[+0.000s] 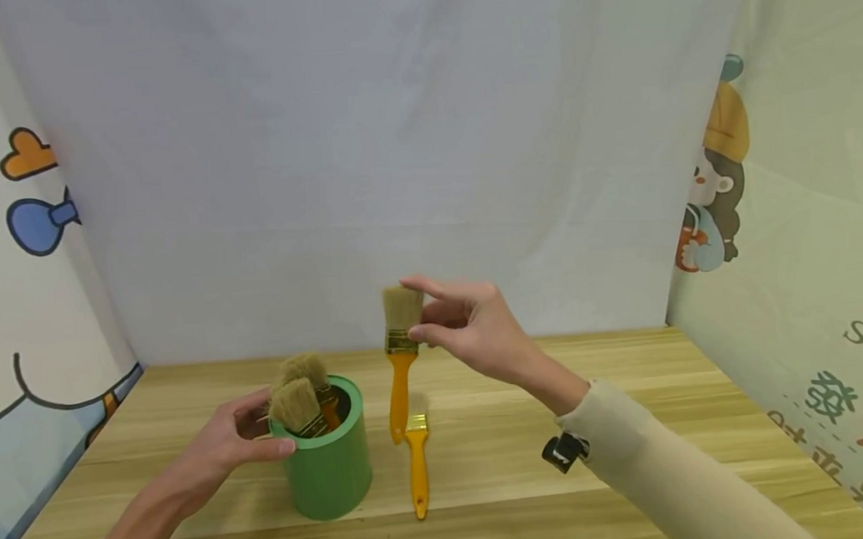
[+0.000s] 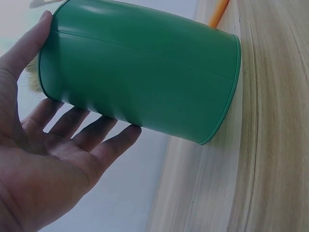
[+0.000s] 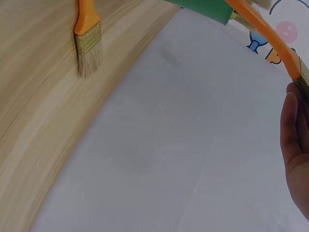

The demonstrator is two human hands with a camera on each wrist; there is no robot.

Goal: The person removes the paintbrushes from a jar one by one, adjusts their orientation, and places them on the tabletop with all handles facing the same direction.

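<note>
My right hand pinches a paintbrush by its bristles and metal band, its orange handle hanging down above the table. My left hand grips a green can near its rim, with the thumb on the near side and the fingers along the far left side, as the left wrist view shows. Inside the can, paintbrushes stand with their bristles up and lean to the left. A smaller paintbrush lies on the table to the right of the can, bristles pointing away from me.
The wood-grain table ends at a pale cloth backdrop. Printed cartoon cloths hang at the left and right sides. A small black device sits at my right wrist.
</note>
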